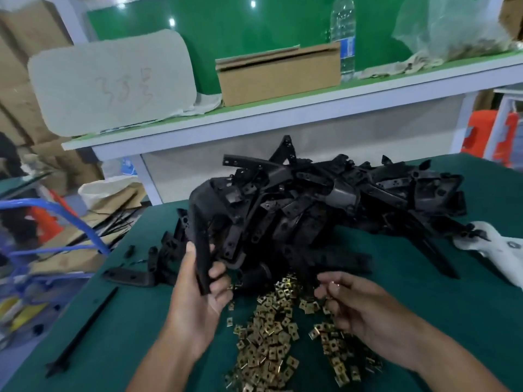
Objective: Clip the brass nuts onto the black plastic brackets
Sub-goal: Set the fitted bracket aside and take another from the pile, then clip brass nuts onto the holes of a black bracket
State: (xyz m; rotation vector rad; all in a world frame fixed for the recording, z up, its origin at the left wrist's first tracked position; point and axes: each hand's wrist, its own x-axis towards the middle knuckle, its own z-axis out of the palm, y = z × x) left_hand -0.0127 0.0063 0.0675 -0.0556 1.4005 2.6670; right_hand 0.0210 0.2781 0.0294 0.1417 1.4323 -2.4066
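Brackets of black plastic (325,205) lie heaped across the middle of the frame on a green worktop (452,321), and a spill of brass nuts (271,343) spreads from the foot of the heap down to the lower centre. The left hand (198,292) has its grip closed round one long black bracket (201,250), thumb on the left side and fingers wrapped over the right, holding it upright just in front of the heap. The right hand (359,301), at lower right of centre, hovers over the nuts with fingers bent toward the thumb; something small and brassy shows at the fingertips, but blur keeps me from telling whether it is pinched. A thin black strip (85,332) lies at lower left, and a white plastic part (498,250) sits at the right edge. Behind, on a shelf, stand a cardboard box (278,76) and a water bottle (343,38).
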